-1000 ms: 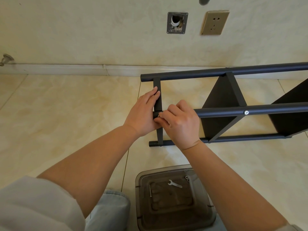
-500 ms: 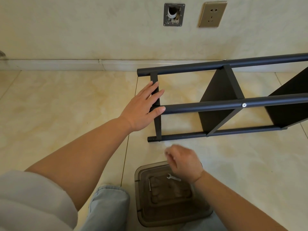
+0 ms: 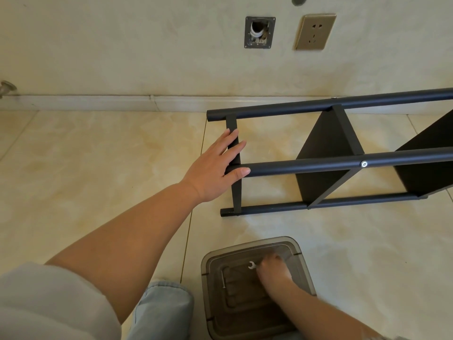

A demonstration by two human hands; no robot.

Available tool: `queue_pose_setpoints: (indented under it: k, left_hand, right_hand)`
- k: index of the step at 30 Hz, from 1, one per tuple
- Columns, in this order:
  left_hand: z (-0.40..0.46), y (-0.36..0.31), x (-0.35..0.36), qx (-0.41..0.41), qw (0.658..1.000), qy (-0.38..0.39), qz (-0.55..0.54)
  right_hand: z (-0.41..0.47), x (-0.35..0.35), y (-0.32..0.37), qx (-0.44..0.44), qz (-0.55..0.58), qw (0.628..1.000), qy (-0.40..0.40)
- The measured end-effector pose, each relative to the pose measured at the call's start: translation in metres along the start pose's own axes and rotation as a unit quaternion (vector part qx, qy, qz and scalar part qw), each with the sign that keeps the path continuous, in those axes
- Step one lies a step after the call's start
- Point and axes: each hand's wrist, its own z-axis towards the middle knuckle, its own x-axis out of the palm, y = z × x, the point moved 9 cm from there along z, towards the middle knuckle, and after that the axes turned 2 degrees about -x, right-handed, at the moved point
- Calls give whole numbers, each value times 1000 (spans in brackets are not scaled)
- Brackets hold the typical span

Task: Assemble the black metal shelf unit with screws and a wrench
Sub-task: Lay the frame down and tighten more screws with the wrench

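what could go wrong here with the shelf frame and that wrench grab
The black metal shelf frame lies on its side, steadied only by the flat left hand; it might shift or roll. The right hand reaches into the grey plastic bin for the small silver wrench; a fumbled grab could drop it.

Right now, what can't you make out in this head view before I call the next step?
- Wrench: only its open end shows; right hand, blurred, covers the handle, so grip unclear.
- Shelf unit: cut off by the right edge.
- Tube end joint: hidden under left hand, screw unseen.
- Long thin part in the bin: too small to identify.
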Motion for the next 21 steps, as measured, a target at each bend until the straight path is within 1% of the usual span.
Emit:
queue_pose_setpoints:
  k: [10, 14, 21]
  left_hand:
    - [-2, 1, 3, -5, 1000, 6, -9]
    - [-2, 0, 4, -5, 1000, 3, -9]
    - [-1, 0, 4, -4, 1000, -1, -1]
  right_hand:
    - [14, 23, -22, 18, 100, 995, -15]
    - [13, 23, -27, 38, 136, 990, -20]
    - [-4, 6, -32, 60, 177, 982, 2]
